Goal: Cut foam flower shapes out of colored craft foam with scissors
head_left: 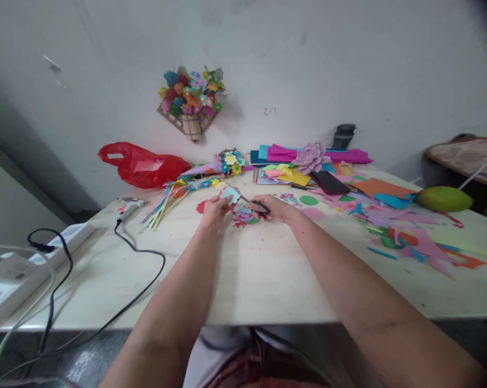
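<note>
"What is the left hand [215, 211] doing?"

"It's pinched narrow, holding a light-blue paper flower [229, 192] up over the bench [259, 285]."

"And the right hand [274, 208]?"

"It's closed around the black handles of some scissors [262, 208]. The scissors point at the light-blue paper flower. I can't tell if they touch it."

"What's under there?"

"A little heap of cut paper shapes [245, 216], red, pink, green and blue. A red paper piece [200, 207] is just beside the left hand."

"What's on the left side?"

"A white glue gun [130, 208] with a black cord [148, 250]. Behind it is a red plastic bag [146, 171]."

"And on the right?"

"A green paper circle [309, 200] lies near the right hand. Farther off there's a black phone [330, 182], a big purple flower [311, 158] and lots of paper scraps [383, 215]. A green fruit [444, 199] is way over to the right."

"Is anything on the wall [292, 64]?"

"Yes! A bunch of bright flowers [192, 94] in a little stick basket [191, 128]."
</note>
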{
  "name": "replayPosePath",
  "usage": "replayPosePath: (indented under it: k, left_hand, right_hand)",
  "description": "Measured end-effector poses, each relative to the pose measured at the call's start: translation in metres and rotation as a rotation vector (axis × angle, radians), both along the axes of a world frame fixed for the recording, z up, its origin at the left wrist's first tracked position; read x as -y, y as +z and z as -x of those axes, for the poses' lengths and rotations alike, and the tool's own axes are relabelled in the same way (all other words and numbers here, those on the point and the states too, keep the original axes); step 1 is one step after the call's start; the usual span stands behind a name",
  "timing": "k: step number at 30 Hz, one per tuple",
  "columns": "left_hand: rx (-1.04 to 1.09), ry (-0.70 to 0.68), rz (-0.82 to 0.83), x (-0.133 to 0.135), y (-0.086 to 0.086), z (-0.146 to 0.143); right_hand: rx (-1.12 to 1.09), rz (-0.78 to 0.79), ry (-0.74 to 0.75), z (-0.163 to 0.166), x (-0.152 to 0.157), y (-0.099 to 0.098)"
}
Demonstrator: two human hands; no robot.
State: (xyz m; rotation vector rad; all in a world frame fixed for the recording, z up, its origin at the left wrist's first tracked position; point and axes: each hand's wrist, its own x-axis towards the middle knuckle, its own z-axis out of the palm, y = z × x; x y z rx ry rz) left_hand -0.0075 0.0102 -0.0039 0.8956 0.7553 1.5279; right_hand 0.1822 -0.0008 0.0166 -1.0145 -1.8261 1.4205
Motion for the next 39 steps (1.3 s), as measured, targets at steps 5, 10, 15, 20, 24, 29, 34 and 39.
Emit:
replayPosePath:
  k: [5,10,15,20,24,29,34,39]
  left_hand:
    - [0.005,-0.014,0.007,0.001,0.002,0.0]
    - [0.012,-0.036,0.009,0.003,0.003,0.001]
    - [0.019,-0.061,0.024,0.003,0.004,0.003]
    - [0.002,-0.083,0.039,0.002,0.003,0.006]
    - [-0.021,-0.099,0.047,0.001,0.001,0.009]
    - [-0.034,-0.094,0.053,0.0,0.001,0.01]
    - [-0.047,-0.099,0.065,0.001,0.002,0.01]
    - [-0.047,-0.099,0.062,0.0,0.001,0.012]
  right_hand:
    - [-0.006,0.016,0.003,0.0,0.0,0.0]
    - [-0.001,0.023,0.001,-0.001,0.003,0.004]
    - [0.008,0.031,-0.006,-0.001,0.005,0.006]
    - [0.005,0.043,-0.001,-0.001,0.006,0.007]
    - [0.002,0.055,0.008,-0.001,0.006,0.007]
    - [-0.01,0.048,0.03,-0.002,0.006,0.008]
    - [0.023,0.029,0.014,-0.001,0.005,0.008]
    - [0.035,0.017,0.013,-0.002,0.003,0.004]
